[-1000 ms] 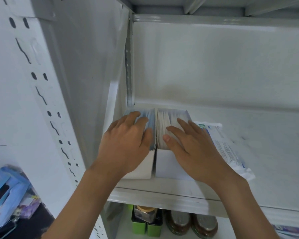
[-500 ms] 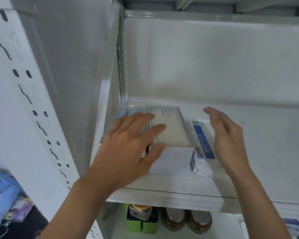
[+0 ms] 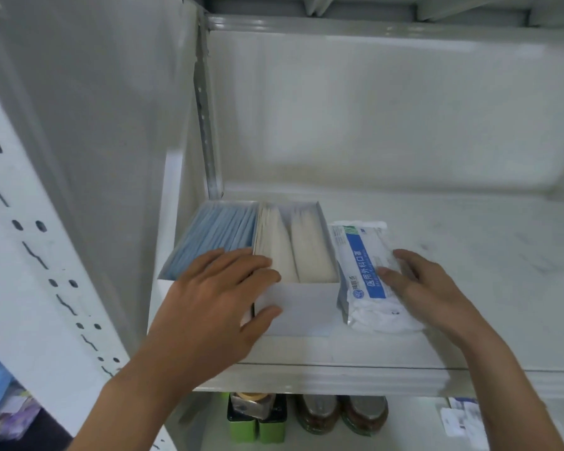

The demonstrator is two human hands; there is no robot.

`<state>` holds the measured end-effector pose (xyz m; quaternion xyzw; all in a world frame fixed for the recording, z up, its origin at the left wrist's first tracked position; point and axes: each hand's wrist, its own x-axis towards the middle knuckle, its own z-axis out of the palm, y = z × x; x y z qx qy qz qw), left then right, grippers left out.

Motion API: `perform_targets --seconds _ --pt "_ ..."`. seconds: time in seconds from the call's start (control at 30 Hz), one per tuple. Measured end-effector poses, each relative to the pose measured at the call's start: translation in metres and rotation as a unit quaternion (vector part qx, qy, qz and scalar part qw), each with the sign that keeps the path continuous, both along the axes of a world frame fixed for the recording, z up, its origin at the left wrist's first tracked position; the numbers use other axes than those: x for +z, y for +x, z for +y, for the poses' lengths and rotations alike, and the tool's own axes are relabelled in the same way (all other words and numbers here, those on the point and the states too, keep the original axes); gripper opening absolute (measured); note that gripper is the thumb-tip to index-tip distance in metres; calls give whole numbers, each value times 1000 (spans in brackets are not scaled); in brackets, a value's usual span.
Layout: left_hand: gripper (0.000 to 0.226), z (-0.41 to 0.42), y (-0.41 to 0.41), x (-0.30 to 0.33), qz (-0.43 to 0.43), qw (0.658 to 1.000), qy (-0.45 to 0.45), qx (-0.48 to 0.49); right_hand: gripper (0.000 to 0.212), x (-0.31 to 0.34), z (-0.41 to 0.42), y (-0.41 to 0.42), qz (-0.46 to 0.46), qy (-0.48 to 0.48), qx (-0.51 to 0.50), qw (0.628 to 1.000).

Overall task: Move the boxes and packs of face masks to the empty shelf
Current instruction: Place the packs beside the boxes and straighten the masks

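Right hand [image 3: 427, 288] now touching pack [image 3: 362, 271]

The mask pack [image 3: 367, 265] carried a blue band printed with white Chinese characters, 医用外科口罩; its smaller print was too blurred to read

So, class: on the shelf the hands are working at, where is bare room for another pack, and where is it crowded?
Free: the shelf right of the plastic pack, and the strip behind it to the back wall. Crowded: the left corner, where the blue-mask box, white-mask box and pack sit side by side.
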<state>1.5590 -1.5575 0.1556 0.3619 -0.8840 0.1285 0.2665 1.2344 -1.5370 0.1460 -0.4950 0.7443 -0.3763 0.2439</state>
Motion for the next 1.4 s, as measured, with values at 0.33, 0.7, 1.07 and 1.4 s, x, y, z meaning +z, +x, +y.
perform_targets --seconds 0.33,0.7,1.07,1.4 --pt "35 0 1 -2 11 1000 16 -12 60 -17 5 21 -10 -44 27 999" --pt "41 5 2 4 28 999 19 -32 76 -11 1 15 14 -45 20 999" --pt "79 -4 10 16 -55 991 41 119 32 -20 16 35 -69 -108 55 990" --pt "66 -7 12 10 -61 997 -11 56 57 -23 23 36 -1 -91 95 991"
